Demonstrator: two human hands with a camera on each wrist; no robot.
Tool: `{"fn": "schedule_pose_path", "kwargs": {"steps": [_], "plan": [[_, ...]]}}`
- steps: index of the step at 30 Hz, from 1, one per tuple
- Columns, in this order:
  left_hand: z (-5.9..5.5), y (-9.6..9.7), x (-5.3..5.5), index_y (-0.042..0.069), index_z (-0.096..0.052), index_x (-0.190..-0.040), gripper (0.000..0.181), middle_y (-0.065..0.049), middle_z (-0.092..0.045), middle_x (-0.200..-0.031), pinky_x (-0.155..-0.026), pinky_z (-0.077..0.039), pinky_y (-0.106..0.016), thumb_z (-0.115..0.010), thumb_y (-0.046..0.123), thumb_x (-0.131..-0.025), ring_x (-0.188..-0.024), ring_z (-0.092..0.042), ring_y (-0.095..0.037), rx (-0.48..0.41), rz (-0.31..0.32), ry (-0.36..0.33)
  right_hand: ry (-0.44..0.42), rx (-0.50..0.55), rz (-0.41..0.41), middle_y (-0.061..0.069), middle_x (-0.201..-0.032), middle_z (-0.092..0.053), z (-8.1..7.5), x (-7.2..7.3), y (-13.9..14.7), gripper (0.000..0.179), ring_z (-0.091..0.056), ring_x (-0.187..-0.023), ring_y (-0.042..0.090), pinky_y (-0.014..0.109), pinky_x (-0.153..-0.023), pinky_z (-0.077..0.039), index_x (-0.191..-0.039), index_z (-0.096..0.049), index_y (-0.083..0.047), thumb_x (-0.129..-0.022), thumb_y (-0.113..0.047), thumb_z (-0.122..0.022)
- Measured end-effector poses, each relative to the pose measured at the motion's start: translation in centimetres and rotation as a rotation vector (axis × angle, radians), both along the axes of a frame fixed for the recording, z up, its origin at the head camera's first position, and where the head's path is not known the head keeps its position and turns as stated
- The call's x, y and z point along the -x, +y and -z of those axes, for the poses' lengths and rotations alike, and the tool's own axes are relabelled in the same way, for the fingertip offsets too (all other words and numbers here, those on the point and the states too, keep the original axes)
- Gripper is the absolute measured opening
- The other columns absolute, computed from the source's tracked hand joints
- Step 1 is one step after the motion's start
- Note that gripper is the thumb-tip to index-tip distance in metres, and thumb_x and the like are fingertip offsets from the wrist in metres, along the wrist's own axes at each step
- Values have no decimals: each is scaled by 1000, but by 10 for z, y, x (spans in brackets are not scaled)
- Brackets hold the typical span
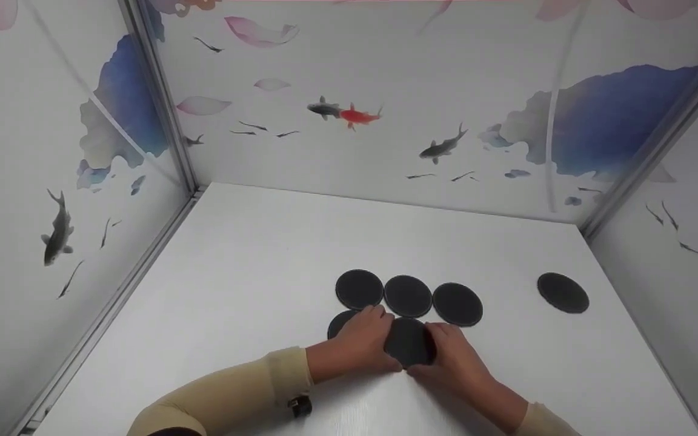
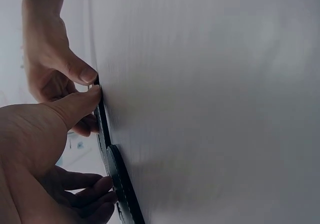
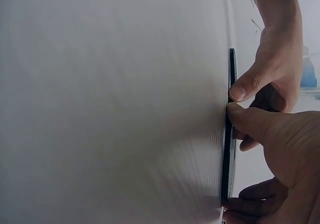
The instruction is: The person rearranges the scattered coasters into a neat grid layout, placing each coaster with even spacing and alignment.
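Observation:
Both hands hold one round black coaster [image 1: 408,344] from its two sides, low over the white table. My left hand [image 1: 364,342] has its thumb at the near edge and its fingers at the far left edge. On the other side, my right hand [image 1: 455,357] grips the rim with thumb in front and fingers behind. The thumbs nearly meet in the right wrist view, at the coaster's dark edge [image 3: 228,159]. Partly hidden behind my left hand lies another coaster [image 1: 338,324]. Just beyond are a left coaster [image 1: 359,289], a middle one [image 1: 408,296] and a right one [image 1: 457,304], side by side in a row.
A lone coaster [image 1: 563,292] lies apart near the table's right edge. White panels printed with fish and petals, such as the back wall [image 1: 373,157], enclose the white table [image 1: 252,242] on the left, back and right. Metal posts stand at the corners.

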State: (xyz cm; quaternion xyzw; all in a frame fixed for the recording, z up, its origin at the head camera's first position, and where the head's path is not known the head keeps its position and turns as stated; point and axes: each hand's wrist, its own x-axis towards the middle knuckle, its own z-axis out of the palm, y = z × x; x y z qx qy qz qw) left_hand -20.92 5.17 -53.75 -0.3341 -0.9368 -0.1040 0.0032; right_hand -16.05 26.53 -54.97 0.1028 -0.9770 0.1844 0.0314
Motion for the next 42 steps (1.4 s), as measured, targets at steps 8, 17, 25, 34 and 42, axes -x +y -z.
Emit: {"fn": "schedule_pose_path", "kwargs": {"steps": [8,17,25,34,42], "plan": [[-1,-1,2,6,-60,-124,87,-3,-55,-106,-84,-51,-31,-85,66,-66,-97,-51,-17,-7,13,-13,-29,17,23,13,-133,-60,-1,1,1,97,-54,-125,28,47,-106,-45,-139,-54,-1,-63,-45,-96],[-10,-16,7,8,-57,-139,88,-3,-56,-120,-93,-50,-29,-82,62,-75,-108,-51,-17,-56,17,-49,-30,32,28,15,-134,-60,-4,-3,6,94,-53,-128,30,48,-109,-43,-139,-53,0,-69,-49,-92],[-14,-45,29,11,-59,-136,73,0,-53,-131,-99,-47,-31,-79,56,-82,-119,-49,-16,-128,115,-87,19,174,15,15,-136,-60,-7,-2,25,81,-48,-135,35,53,-111,-38,-137,-57,-2,-77,-49,-86],[-14,-75,52,14,-46,-150,93,-3,-36,-158,-116,-34,-42,-73,68,-80,-146,-33,-22,-60,131,-111,33,264,53,10,-129,-65,-16,2,44,68,-54,-130,34,55,-109,-40,-132,-62,-6,-83,-49,-82],[-4,-87,58,17,-33,-159,108,0,-24,-166,-120,-27,-45,-63,81,-78,-152,-21,-23,-5,138,-142,20,313,76,9,-123,-68,-18,4,52,58,-62,-118,29,52,-99,-49,-128,-62,-4,-87,-40,-81]]}}
